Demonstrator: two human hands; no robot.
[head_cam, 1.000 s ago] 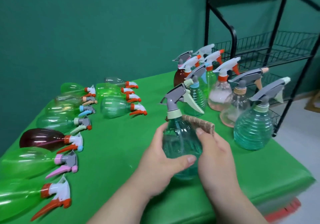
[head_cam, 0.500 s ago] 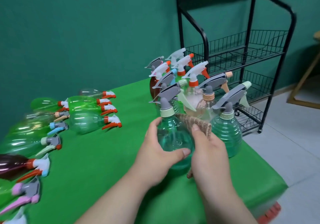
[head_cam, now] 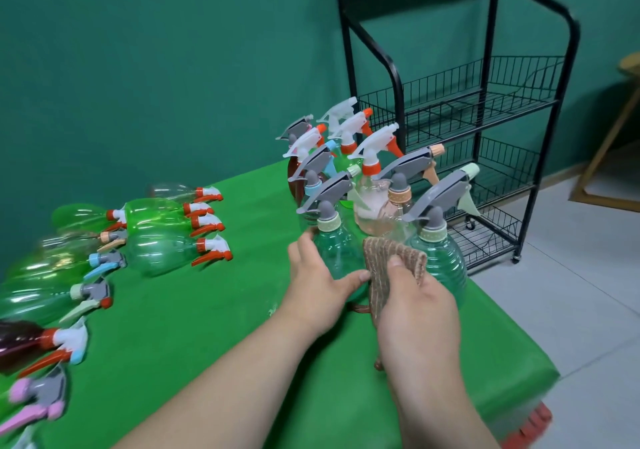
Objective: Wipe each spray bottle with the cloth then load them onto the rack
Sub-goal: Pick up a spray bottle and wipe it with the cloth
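Gripping the teal spray bottle [head_cam: 337,254] round its belly, the left hand [head_cam: 320,287] has fingers curled behind the bottle and the thumb across the front. The right hand [head_cam: 420,310] pinches a brown ribbed cloth [head_cam: 391,261] and presses it to the bottle's right flank. The bottle is upright, long axis vertical, trigger head pointing left, near the middle of the table [head_cam: 207,327] and toward its right edge. Its base is hidden by the hands, so whether it rests on the cover or hangs just above it cannot be told.

The step in hand looks like wiping, not loading. What the load will turn on is this: the rack [head_cam: 485,77] stands off the table's far right corner, its shelves bare, to the right of and beyond both hands. The right hand is the nearer one, yet it is taken up with the cloth; the bottle sits in the left, the farther hand. Between bottle and rack stand the upright bottles [head_cam: 372,157] – a ribbed teal bottle [head_cam: 440,258] just beside the cloth – so a carry from the left hand would probably have to rise over their trigger heads. More bottles [head_cam: 162,251] lie on their sides along the left edge, well apart.
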